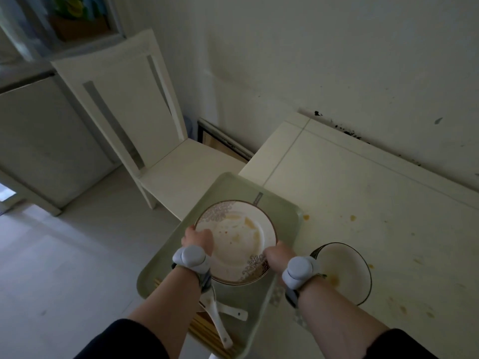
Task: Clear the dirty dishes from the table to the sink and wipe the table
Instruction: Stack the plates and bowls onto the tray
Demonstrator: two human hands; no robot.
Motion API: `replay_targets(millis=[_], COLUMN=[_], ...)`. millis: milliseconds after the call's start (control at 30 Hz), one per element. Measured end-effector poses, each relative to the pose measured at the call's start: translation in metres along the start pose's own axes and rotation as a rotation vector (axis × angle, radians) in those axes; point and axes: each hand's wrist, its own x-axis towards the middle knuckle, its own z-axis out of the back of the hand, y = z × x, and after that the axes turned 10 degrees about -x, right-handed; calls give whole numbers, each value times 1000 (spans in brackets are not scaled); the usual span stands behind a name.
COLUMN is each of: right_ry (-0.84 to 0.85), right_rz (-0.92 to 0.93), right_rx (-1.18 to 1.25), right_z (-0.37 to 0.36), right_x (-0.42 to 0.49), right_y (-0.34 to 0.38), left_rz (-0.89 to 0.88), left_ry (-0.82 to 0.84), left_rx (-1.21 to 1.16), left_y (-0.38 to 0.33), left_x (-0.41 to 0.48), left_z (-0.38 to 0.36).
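At the left end of the cream-white table (375, 193), on the pale green rectangular tray (229, 186), we held the round white plate with the gold-brown patterned rim (241, 246) from both sides. Our left hand (198, 239) gripped the plate's left rim, fingers curled over the edge. Our right hand (278, 255) gripped the near right rim in the same way. We could not tell whether the plate rested on the tray or was raised clear of it. The tray overhung the table edge. White ceramic spoons (219, 325) and yellow wooden chopsticks (201, 332) lay at the tray's near end. The white bowl with the dark rim (344, 268) stood on the table just right of the tray, beside our right wrist. Orange-brown sauce stains (306, 217) marked the tabletop.
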Motion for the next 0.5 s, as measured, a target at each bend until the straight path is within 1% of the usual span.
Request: replay_targets(millis=[200,267,300,333,400,433,500], right_ry=[56,37,13,-19,-151,-239,-425], right_rz=[-34,-15,2,42,147,206,294], right_rx=[-44,-43,-34,-37,-42,-24,45], right_z=[-5,0,5,7,18,26,52], right_x=[0,-4,-9,-12,-22,-27,-37], right_y=[-4,-4,-5,-3,-8,-16,-37], left_rz=[20,12,-10,-36,-139,-196,-275], left_ry=[74,40,-7,-57,-85,-43,107], left_rx=[27,66,104,121,103,98,80], left_y=[7,4,1,-1,-8,-11,-15], left_x=[6,1,-5,-10,-24,-32,-48], left_z=[-5,-10,-15,-17,-31,-40,-63])
